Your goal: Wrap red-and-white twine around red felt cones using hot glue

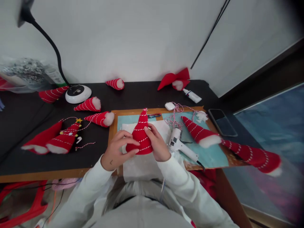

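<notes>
- While the red felt cone (143, 139) stands tip up between the two hands, its lower part lies in front of the right fingers and behind the left fingertips.
- The right hand (159, 143) grips the cone's right flank: its thumb lies along the near face at mid-height, forefinger bent just above, the other fingers mostly hidden.
- The left hand (120, 148) has its fingers spread and curved around the lower left side, with thumb and forefinger apart; the tips overlap the cone near its base, and I cannot tell whether they press on it.
- Striped twine winds around the cone in slanting turns, up to its narrow tip.
- Beneath the hands is a white sheet (133, 167) on a blue mat (213, 158).
- Just right of the right hand lies a white glue gun (176, 142), with a loose heap of striped cord (175, 118) behind it.
- Beyond the glue gun, a white-bottomed red cone (198, 131) rests on its side, near a dark phone (222, 123).
</notes>
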The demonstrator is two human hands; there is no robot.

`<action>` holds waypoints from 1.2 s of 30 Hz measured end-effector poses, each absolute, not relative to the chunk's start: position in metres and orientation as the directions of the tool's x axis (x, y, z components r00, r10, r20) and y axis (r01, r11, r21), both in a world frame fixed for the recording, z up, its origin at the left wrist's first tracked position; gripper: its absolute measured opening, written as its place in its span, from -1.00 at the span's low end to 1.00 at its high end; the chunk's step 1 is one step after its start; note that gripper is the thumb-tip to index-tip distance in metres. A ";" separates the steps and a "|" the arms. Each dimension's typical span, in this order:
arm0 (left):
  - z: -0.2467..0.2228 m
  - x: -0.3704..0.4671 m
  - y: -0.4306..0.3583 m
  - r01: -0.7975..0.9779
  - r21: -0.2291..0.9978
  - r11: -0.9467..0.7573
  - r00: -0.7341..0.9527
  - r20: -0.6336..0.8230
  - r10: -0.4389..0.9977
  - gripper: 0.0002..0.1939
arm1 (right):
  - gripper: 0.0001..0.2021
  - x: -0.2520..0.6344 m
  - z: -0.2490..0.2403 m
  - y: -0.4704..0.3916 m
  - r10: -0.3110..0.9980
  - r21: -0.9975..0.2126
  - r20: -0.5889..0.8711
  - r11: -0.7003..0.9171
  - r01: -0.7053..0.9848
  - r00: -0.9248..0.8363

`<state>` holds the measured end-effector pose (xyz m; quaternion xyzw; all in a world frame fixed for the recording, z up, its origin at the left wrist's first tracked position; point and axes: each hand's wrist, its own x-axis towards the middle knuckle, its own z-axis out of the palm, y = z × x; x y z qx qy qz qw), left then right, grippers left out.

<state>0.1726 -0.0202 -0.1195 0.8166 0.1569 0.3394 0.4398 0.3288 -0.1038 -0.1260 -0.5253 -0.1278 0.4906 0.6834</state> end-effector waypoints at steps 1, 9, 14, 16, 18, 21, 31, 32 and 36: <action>-0.123 0.173 -0.017 -0.064 0.891 -0.450 0.690 0.366 0.624 -0.79 | -0.56 0.329 -0.127 -0.104 0.805 -0.854 -0.332 -0.036 -0.518 0.492; -0.124 0.199 0.004 -0.068 0.883 0.465 0.737 -0.269 0.620 -0.45 | -0.58 0.325 -0.124 -0.111 0.948 -0.999 -0.040 -0.037 -0.015 0.315; -0.118 0.202 0.002 -0.083 0.846 0.526 0.706 -0.323 0.630 -0.51 | -0.58 0.332 -0.119 -0.121 0.964 -0.958 0.155 0.093 0.272 0.215; -0.120 0.203 -0.001 -0.122 0.844 0.521 0.682 -0.310 0.662 -0.52 | -0.58 0.334 -0.119 -0.123 0.962 -0.951 0.167 0.098 0.294 0.218; -0.124 0.206 -0.004 -0.181 0.858 0.481 0.644 -0.266 0.717 -0.51 | -0.60 0.334 -0.121 -0.121 0.950 -0.958 0.136 0.054 0.281 0.281; -0.127 0.209 -0.009 -0.250 0.879 0.406 0.611 -0.183 0.770 -0.48 | -0.62 0.330 -0.127 -0.114 0.931 -0.979 0.043 -0.033 0.201 0.364; -0.115 0.207 -0.008 -0.180 0.941 0.286 0.564 -0.139 0.814 -0.55 | -0.60 0.321 -0.134 -0.113 0.914 -0.978 -0.056 -0.131 0.162 0.403; -0.116 0.207 -0.008 -0.172 0.936 0.307 0.587 -0.153 0.795 -0.56 | -0.61 0.321 -0.134 -0.114 0.915 -0.982 -0.048 -0.116 0.148 0.400; -0.123 0.206 -0.009 -0.153 0.905 0.397 0.677 -0.197 0.709 -0.53 | -0.63 0.323 -0.135 -0.117 0.927 -0.996 -0.086 -0.083 -0.024 0.364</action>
